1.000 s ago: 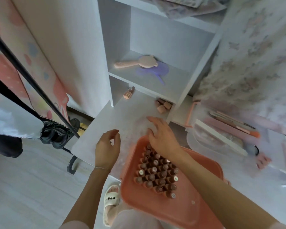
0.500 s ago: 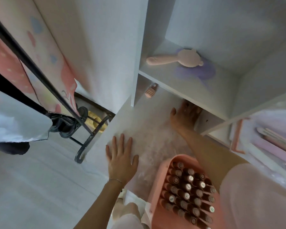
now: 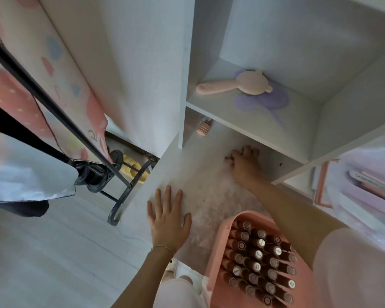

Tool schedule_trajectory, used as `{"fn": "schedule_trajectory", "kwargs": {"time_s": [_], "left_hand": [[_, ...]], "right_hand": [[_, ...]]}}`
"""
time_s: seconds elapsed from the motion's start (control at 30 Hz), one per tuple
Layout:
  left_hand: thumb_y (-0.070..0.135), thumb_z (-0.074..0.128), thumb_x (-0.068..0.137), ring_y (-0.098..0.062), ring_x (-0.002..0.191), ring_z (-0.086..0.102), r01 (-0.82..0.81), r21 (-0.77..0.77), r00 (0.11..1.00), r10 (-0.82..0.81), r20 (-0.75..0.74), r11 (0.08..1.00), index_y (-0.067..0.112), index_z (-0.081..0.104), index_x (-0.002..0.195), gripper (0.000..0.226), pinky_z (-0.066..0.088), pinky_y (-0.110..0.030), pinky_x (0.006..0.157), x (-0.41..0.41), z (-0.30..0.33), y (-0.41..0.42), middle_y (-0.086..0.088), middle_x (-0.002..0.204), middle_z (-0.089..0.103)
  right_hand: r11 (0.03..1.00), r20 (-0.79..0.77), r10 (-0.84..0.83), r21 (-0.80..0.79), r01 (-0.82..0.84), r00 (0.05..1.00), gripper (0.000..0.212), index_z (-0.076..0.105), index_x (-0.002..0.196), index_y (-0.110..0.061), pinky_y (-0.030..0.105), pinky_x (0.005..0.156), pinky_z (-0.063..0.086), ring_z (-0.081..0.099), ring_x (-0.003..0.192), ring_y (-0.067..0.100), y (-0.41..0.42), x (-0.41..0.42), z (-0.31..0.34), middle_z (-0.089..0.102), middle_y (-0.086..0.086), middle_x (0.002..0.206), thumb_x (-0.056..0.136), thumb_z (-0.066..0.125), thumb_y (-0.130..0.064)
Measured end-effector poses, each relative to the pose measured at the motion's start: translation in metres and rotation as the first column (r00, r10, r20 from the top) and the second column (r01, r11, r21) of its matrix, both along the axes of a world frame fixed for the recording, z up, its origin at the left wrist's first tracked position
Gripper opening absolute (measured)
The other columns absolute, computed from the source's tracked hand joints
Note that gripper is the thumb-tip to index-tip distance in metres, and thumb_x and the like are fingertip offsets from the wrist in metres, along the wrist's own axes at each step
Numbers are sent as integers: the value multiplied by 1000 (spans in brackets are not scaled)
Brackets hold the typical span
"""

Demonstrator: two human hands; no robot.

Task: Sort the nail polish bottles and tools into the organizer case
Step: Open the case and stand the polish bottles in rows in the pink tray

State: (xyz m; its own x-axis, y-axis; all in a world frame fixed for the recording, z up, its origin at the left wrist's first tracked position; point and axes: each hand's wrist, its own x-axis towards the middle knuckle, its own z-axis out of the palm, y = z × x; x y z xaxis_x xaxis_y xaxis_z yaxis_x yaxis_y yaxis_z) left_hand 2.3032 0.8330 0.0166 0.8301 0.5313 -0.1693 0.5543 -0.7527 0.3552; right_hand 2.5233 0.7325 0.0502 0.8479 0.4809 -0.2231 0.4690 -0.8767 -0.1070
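Curled far under the white shelf, the right hand (image 3: 245, 162) has a grip I cannot tell is closed, likely fetching bottles for the near pink plastic organizer case (image 3: 218, 252), while the flat, open left hand (image 3: 168, 215) braces on the white surface (image 3: 200, 187)

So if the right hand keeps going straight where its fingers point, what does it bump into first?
The right hand points deeper under the lower shelf. Probably the cubby's back wall, just past the fingertips. It seems curled over something small, but that is hidden, and depth there is hard to judge.
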Motion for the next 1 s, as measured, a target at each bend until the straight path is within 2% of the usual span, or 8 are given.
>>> {"fn": "schedule_trajectory", "kwargs": {"time_s": [0.23, 0.43, 0.5, 0.6, 0.63, 0.73, 0.87, 1.0], "left_hand": [[40, 39, 93, -24, 142, -15, -13, -39, 999, 11, -47, 999, 30, 17, 145, 58, -20, -39, 109, 0, 2, 5, 0, 157, -2], [23, 47, 94, -21, 138, 23, -146, -333, 959, 215, 182, 931, 18, 42, 134, 41, 12, -30, 112, 10, 25, -1, -3, 143, 39], [20, 48, 94, -13, 118, 45, -170, -647, 906, 375, 194, 744, 16, 44, 132, 38, 35, -16, 96, 15, 41, -4, -2, 132, 48], [21, 46, 95, -20, 95, 64, -98, -991, 813, 582, -28, 89, 15, 50, 120, 26, 52, -22, 71, 24, 69, -9, -5, 116, 59], [20, 45, 96, -22, 90, 66, -51, -998, 810, 586, -27, 25, 14, 56, 115, 23, 53, -25, 68, 24, 77, -10, -6, 109, 62], [26, 50, 90, -16, 78, 65, 64, -996, 808, 583, 91, 67, 14, 65, 106, 25, 51, -22, 64, 21, 98, -18, -3, 94, 69], [36, 58, 82, -10, 69, 62, 109, -926, 840, 464, 281, 362, 18, 65, 99, 26, 50, -19, 63, 7, 122, -32, 3, 78, 68], [22, 54, 89, -5, 60, 58, 171, -842, 861, 337, 380, 511, 17, 63, 93, 11, 48, -16, 60, -5, 138, -46, 7, 69, 64]], "right_hand": [[961, -158, 271, -6, -276, 949, 31, 45, 116, -7, 39, 85, 42, 35, 115, 35, 14, -36, 17, 45, 16, 120, 86, 47, -16], [911, -509, 104, 393, 123, 854, 21, 47, 108, -4, 27, 75, 39, 52, 90, 22, 16, -35, 46, 54, 1, 92, 89, 47, -13], [836, -613, 121, 487, 253, 780, 16, 50, 105, -7, 32, 86, 43, 56, 102, 22, 16, -43, 58, 60, 6, 106, 90, 46, -11], [761, -703, 260, 571, 308, 662, 17, 50, 97, -21, 19, 81, 48, 62, 93, 9, 11, -60, 86, 68, -4, 93, 93, 41, -6], [750, -684, 303, 601, 277, 663, 18, 50, 99, -19, 13, 77, 49, 62, 89, 4, 9, -66, 95, 67, -6, 91, 93, 40, -5], [707, -564, 343, 682, 189, 751, 21, 51, 110, -12, 5, 74, 45, 60, 87, -2, -4, -82, 121, 66, -5, 95, 93, 41, -3], [667, -498, 378, 731, 143, 781, 28, 48, 123, -16, 4, 79, 43, 60, 92, -6, -25, -100, 147, 65, -13, 97, 96, 43, -12], [655, -491, 369, 740, 154, 789, 32, 46, 126, -19, 11, 90, 43, 59, 102, -1, -55, -116, 158, 65, -10, 106, 95, 44, -13]]}}
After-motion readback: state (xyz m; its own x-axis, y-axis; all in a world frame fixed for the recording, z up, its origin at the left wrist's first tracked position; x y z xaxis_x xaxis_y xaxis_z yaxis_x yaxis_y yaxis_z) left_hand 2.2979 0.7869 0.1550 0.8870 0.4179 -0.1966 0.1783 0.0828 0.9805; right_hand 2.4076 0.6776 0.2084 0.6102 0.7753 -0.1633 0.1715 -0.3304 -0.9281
